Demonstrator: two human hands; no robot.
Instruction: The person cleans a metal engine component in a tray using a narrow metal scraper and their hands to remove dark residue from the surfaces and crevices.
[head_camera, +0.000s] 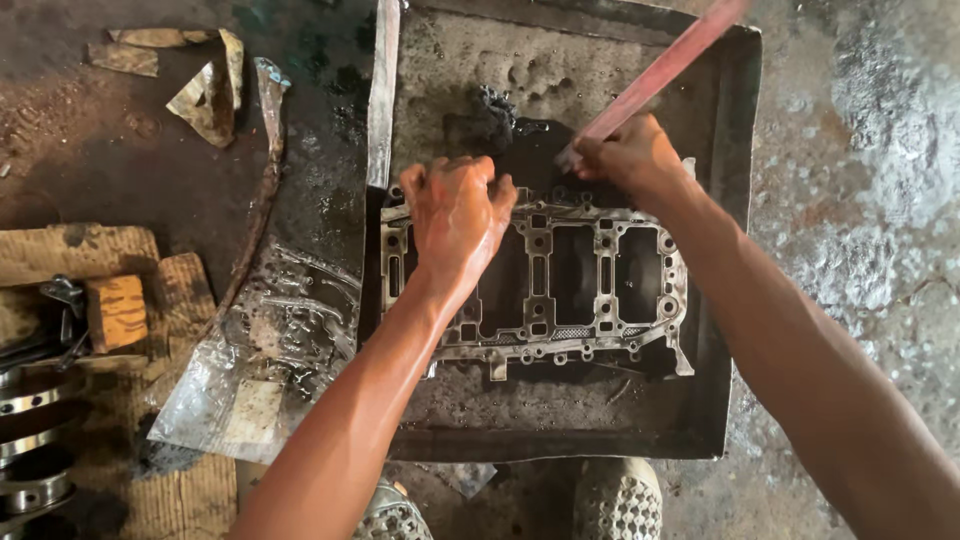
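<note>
Casting: I am seeing a grey, oil-stained engine frame casting (560, 290) with rectangular openings lying flat in the middle of a shallow metal wash tray (735, 250), directly under both hands.
Left hand: my left hand (455, 215) is resting curled on the casting's upper left corner, fingers folded over its far edge; I cannot tell how firmly it is gripping.
Right hand: my right hand (625, 155) is closing around the lower end of a long reddish handle (665, 70), hovering just past the casting's far edge, over a dark oily patch; the tool's working end is hiding under the fist.
Hands: they are sitting near each other but apart.
Surroundings: a crumpled clear plastic sheet (255, 370) is lying left of the tray, wooden blocks (115, 312) further left, on the grimy floor.
</note>
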